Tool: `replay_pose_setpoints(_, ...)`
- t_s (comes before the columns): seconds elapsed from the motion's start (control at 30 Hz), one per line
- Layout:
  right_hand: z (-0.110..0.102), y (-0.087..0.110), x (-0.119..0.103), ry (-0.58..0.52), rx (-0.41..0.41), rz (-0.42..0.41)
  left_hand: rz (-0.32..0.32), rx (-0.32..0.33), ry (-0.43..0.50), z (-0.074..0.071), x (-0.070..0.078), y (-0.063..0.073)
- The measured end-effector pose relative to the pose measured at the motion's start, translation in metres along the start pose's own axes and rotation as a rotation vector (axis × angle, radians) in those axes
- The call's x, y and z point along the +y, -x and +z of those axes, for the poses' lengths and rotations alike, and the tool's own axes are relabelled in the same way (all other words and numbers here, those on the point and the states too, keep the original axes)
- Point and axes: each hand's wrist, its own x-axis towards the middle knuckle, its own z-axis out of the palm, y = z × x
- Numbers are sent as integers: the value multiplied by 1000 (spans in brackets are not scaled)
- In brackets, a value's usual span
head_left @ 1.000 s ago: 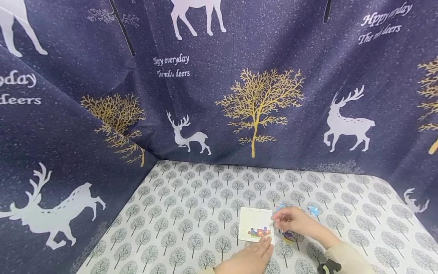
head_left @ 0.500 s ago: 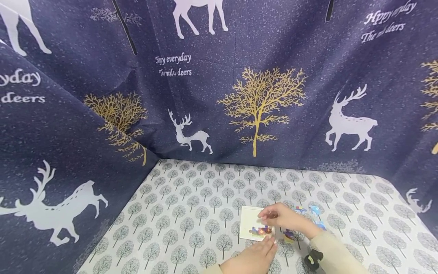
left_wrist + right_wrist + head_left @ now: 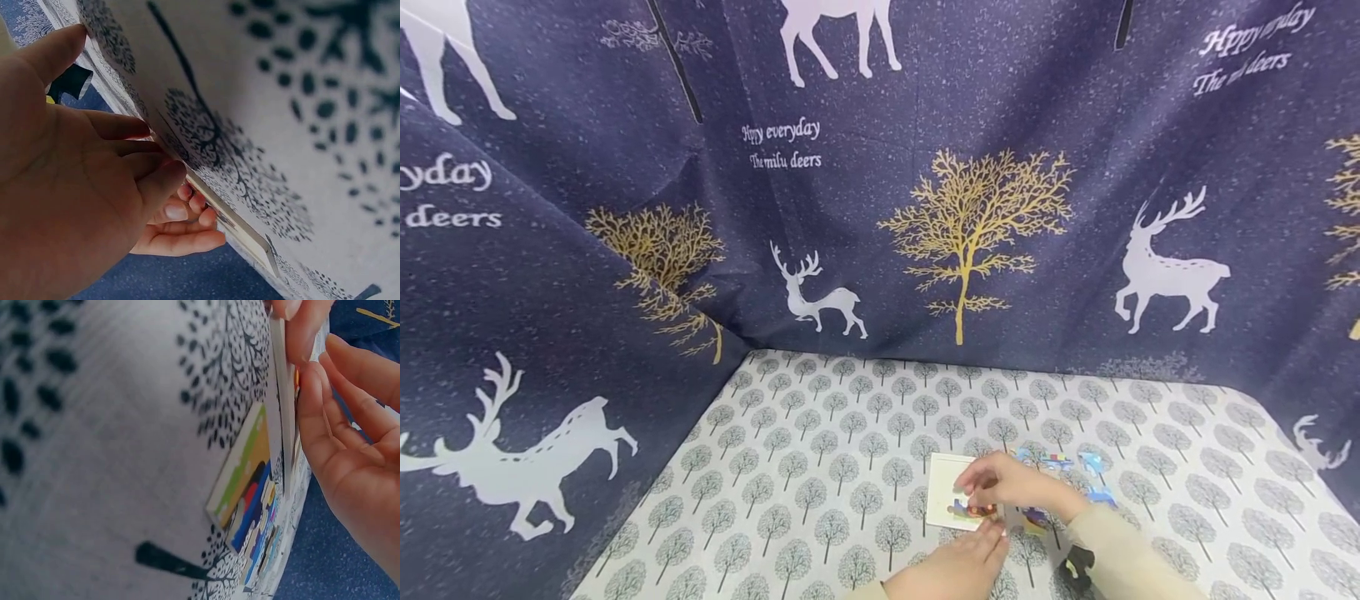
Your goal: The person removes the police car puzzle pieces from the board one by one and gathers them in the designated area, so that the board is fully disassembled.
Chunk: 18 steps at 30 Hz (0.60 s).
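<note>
In the head view a pale square puzzle tray [image 3: 943, 492] lies on the cloth, with joined colourful puzzle pieces [image 3: 958, 508] along its lower side. My left hand [image 3: 951, 565] rests its fingertips on the tray's near right corner, fingers fairly straight. The left wrist view shows the left hand [image 3: 94, 181] at the tray's thin edge [image 3: 244, 234], thumb spread away. Over the joined pieces is my right hand [image 3: 1018, 485], fingers bent and fingertips down at them. The right wrist view has the right hand [image 3: 350, 434] beside the tray edge [image 3: 282, 394]; whatever lies between its fingertips is hidden.
Loose puzzle pieces lie right of the tray: a yellow and purple one [image 3: 1034, 522] close by, and several blue ones [image 3: 1092, 462] farther off. A dark wrist strap [image 3: 1078, 567] sits on the right sleeve. Patterned curtains [image 3: 850, 208] stand behind the tree-print cloth [image 3: 820, 500].
My right hand has moved left from beside the tray to over it, then down to the joined pieces. My left hand has stayed at the tray's corner.
</note>
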Motion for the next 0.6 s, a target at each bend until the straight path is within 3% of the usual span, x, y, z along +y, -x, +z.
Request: replay_pose_setpoints(0.6, 6, -6, -4, -1, -39, 54, 6, -22, -9, 2, -2, -4)
